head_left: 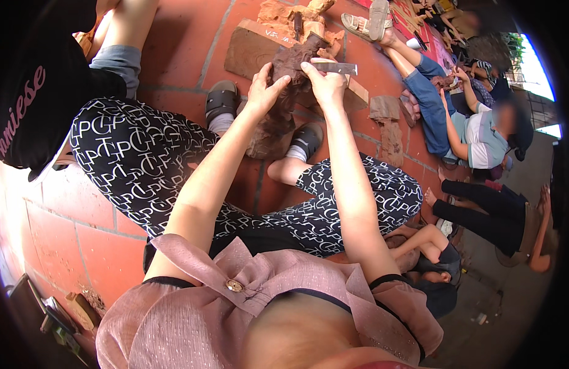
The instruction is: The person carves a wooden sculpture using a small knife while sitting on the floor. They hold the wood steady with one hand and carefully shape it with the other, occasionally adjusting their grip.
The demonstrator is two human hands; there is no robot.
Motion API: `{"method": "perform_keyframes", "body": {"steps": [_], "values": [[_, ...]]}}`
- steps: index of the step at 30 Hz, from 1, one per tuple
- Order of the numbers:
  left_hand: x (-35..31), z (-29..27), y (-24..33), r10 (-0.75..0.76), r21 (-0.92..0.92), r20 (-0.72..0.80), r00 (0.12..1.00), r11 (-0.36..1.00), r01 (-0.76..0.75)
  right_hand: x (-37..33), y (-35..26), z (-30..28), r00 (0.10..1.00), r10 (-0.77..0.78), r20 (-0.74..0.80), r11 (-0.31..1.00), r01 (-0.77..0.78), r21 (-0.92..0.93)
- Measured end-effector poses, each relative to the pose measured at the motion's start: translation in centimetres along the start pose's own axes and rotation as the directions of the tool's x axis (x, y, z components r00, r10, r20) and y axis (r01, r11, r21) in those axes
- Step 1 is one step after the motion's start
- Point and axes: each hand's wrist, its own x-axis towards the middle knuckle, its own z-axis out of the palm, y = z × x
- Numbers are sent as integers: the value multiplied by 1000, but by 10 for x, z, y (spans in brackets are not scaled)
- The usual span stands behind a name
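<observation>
A dark reddish-brown wood carving [289,66] with a rough, knobbly surface stands between my knees. My left hand [266,92] grips its left side, thumb laid across the front and fingers partly hidden behind it. On the carving's right side, my right hand [326,85] pinches a flat grey metal blade [335,67], whose squared end sticks out to the right. A pale yellowish edge shows just above the blade; I cannot tell what it belongs to. The lower part of the carving [272,132] reaches down between my sandalled feet.
Behind the carving lie a wooden block [253,49] and an orange-brown piece of raw wood [284,15]. Another brown carved piece [387,126] rests on the red tiles to the right. People sit close by on both sides, including one in a teal-and-white shirt [481,138].
</observation>
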Motion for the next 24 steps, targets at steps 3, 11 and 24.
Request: {"method": "perform_keyframes", "body": {"steps": [3,11,24], "values": [[2,2,-10,34,-100,7,999,994,-33,-1,-5,-1,996,-93,-10,993,92,-74],[1,5,-16,46,-39,-22,999,998,-47,-1,-7,4,999,-28,-37,996,25,-82],[-54,30,40,411,498,-67,909,803,-327,8,-16,-37,989,77,-124,878,-9,478]]}}
